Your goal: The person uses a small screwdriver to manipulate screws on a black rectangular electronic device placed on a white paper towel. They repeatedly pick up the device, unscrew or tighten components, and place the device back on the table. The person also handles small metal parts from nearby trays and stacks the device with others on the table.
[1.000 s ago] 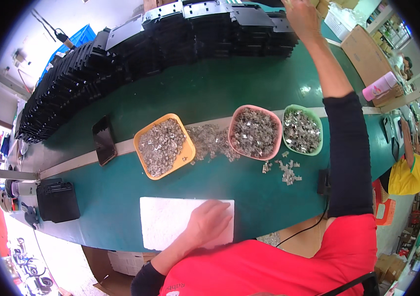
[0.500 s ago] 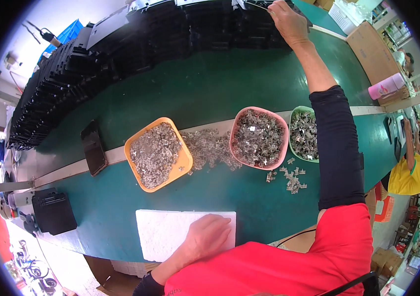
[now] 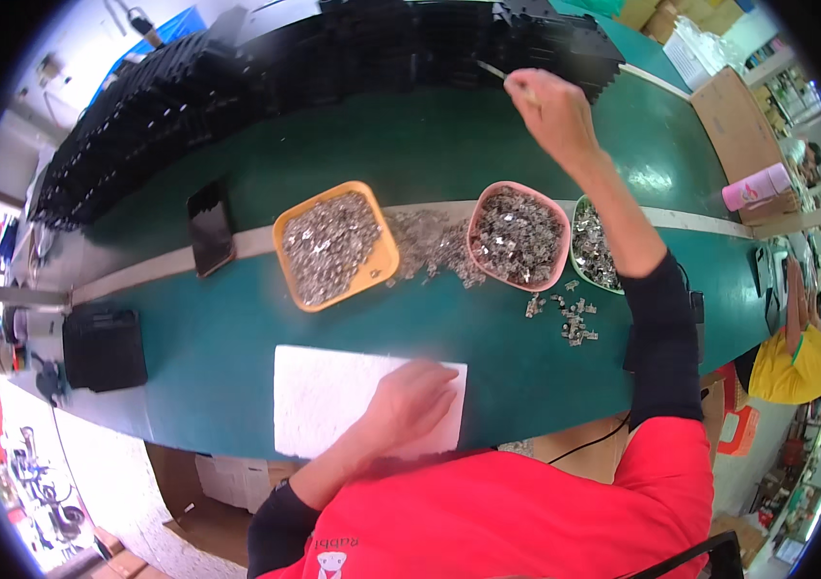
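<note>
A long green workbench is seen running across the frame, with a pale strip down its middle. Along the upper edge, rows of black trays are stacked pretty much end to end. A dark phone is laid on the strip at centre left, and a black box is parked at the left edge. A cardboard carton and a pink bottle are spotted at upper right, so it looks like a workshop floor.

In the middle, an orange tray is filled with small silvery metal parts. A loose pile of parts is heaped just beside it, then a pink tray and a green tray, both loaded with the same stuff. A few stray parts are scattered below them.

The left hand is laid flat, fingers relaxed, on a white sheet at lower centre. The right hand is raised at upper centre, pinched around a thin stick-like tool just in front of the black trays.
</note>
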Tool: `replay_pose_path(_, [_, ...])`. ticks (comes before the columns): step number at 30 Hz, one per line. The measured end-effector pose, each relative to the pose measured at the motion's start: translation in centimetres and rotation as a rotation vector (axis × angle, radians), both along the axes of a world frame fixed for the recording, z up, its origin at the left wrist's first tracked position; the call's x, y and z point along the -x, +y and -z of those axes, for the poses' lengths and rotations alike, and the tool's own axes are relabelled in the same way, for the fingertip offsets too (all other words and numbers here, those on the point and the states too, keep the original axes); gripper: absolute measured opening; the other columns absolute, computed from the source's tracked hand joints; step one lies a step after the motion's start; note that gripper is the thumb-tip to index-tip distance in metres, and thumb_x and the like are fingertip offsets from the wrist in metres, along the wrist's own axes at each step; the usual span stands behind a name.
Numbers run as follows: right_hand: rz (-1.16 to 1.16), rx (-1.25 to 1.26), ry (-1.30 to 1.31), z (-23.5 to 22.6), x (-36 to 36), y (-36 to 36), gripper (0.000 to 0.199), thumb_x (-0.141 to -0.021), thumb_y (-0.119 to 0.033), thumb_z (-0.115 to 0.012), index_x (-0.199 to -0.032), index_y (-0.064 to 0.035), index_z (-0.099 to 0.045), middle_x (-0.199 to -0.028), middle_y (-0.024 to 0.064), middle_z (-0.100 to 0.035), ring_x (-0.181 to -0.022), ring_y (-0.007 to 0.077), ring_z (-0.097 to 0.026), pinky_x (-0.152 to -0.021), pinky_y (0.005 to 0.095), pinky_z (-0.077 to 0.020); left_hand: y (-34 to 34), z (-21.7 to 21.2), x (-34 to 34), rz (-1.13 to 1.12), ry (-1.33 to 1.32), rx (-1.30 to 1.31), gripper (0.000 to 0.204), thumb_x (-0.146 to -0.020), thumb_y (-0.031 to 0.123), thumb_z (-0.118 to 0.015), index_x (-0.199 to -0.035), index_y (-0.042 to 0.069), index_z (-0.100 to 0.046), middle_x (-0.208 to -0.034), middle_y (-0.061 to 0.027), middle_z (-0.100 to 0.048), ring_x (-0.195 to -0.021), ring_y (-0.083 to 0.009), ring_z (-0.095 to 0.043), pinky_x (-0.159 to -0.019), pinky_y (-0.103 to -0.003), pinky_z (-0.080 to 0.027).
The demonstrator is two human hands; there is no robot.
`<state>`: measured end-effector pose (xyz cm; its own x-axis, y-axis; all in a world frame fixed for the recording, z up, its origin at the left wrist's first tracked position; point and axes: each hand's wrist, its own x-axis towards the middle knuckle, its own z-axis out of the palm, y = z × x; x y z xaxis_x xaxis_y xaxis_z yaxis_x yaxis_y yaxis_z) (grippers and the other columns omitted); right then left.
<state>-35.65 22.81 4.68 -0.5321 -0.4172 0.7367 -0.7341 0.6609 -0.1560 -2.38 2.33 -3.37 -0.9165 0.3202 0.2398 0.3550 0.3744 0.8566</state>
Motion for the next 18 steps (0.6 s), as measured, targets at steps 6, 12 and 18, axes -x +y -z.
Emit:
replay_pose_path(6, [-0.438, -0.085, -0.412, -0.9, -17.8, -6.8, 0.022, -0.089, -0.017, -0.063, -0.100, 0.0016, -0.065, -0.094, 0.0197, -0.067, -0.087, 0.0372, -0.064, -0.079, 0.0409, -0.0503, 0.4, 0.3, -2.4, -0.035, 0.179, 0.031, 0.020, -0.080, 0.010, -0.067, -0.099, 0.004, -0.062, -0.091, -0.0115, -0.060, -0.081, -0.0318, -0.062, -0.068, -0.040, -0.052])
replay_pose_path(12, [-0.497, -0.153, -0.994, 5.4, -27.1, -10.0, 0.018, -0.094, -0.017, -0.056, -0.099, -0.0027, -0.066, -0.084, 0.0206, -0.066, -0.074, 0.0367, -0.066, -0.064, 0.0398, -0.0524, -6.4, -3.4, -6.0, -0.321, 0.247, -0.103, 0.009, -0.081, 0.007, -0.068, -0.089, 0.005, -0.064, -0.083, -0.0083, -0.062, -0.072, -0.0234, -0.063, -0.063, -0.034, -0.052])
replay_pose_path(18, [-0.442, -0.196, -0.504, 8.1, -30.5, -12.4, 0.014, -0.093, -0.015, -0.057, -0.095, -0.0033, -0.065, -0.079, 0.0176, -0.067, -0.068, 0.0359, -0.065, -0.059, 0.0422, -0.0507, -21.2, -2.7, -8.8, -1.159, 0.433, 0.232, 0.012, -0.078, 0.005, -0.067, -0.089, 0.004, -0.065, -0.086, -0.0106, -0.062, -0.079, -0.0260, -0.062, -0.070, -0.036, -0.050])
